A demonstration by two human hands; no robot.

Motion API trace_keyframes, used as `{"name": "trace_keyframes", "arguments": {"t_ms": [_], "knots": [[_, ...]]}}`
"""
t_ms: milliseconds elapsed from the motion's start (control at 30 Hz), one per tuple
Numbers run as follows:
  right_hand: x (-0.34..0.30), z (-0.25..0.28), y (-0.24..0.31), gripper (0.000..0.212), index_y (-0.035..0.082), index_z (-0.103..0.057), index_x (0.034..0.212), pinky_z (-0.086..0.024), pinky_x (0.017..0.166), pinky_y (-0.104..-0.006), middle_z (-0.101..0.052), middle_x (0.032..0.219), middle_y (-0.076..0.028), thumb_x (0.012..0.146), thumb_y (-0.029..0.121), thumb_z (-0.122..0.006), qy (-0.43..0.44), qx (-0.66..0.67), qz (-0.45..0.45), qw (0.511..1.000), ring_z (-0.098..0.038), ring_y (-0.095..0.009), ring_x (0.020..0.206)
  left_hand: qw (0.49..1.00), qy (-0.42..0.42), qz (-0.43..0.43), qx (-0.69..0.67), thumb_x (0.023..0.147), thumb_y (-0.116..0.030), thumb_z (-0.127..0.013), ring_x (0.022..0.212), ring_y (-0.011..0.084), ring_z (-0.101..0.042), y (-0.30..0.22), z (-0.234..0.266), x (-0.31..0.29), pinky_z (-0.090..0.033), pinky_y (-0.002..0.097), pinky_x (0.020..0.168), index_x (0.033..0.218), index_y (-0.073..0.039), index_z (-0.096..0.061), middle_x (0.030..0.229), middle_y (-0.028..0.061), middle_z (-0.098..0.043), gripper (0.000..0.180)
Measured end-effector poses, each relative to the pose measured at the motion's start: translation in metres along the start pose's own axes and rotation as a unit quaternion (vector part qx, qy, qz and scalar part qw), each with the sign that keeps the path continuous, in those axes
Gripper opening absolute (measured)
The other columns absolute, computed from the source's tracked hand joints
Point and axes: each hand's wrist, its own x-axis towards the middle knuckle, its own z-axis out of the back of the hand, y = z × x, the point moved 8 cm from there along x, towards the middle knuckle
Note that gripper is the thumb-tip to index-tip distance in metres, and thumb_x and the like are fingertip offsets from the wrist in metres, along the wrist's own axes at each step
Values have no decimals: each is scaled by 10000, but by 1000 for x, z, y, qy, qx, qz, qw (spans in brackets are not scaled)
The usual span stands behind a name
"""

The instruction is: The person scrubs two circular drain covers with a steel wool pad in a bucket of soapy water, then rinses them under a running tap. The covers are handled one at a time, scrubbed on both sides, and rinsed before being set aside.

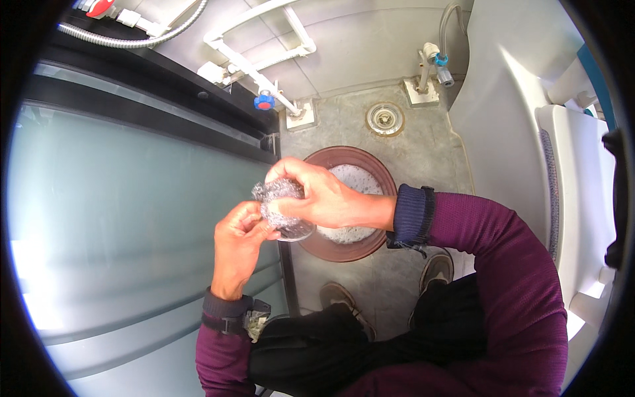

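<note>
My right hand (321, 197) is closed around a silvery, crinkled wire scourer (276, 190), thumb across its front and fingers over its top. Below the scourer shows the curved clear rim of a round, glass-like piece (301, 233); most of it is hidden, and its exact kind cannot be made out. My left hand (239, 231) is closed, thumb and fingertips pinching the near left edge of this bundle. Both hands are raised above the left side of a brown basin (370, 248), which holds white, foamy water (354, 177).
A frosted glass panel (132, 212) with a black frame stands close on the left. Behind the basin are a round floor drain (385, 119) and white pipes with a blue valve handle (264, 101). A white fixture (503, 99) rises on the right. My shoes (340, 298) are near the basin.
</note>
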Motion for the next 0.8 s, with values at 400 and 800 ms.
{"name": "trace_keyframes", "arguments": {"t_ms": [400,800], "knots": [[-24,48,-135,387,-19,-618,1143,-547,851,-514,-679,1035,-261,892,254,-728,83,-419,-113,897,-689,-437,987,990,-90,103,40,949,-10,-663,783,160,-728,43,36,16,-595,270,569,1538,37,-344,930,110,-744,671],[-70,21,-251,170,67,-682,1036,-574,829,-544,-634,992,-211,907,144,-602,148,-616,-64,771,-717,-366,886,982,-69,163,62,963,-18,-661,742,118,-689,72,42,31,-540,256,532,1389,40,-552,923,89,-755,443]]}}
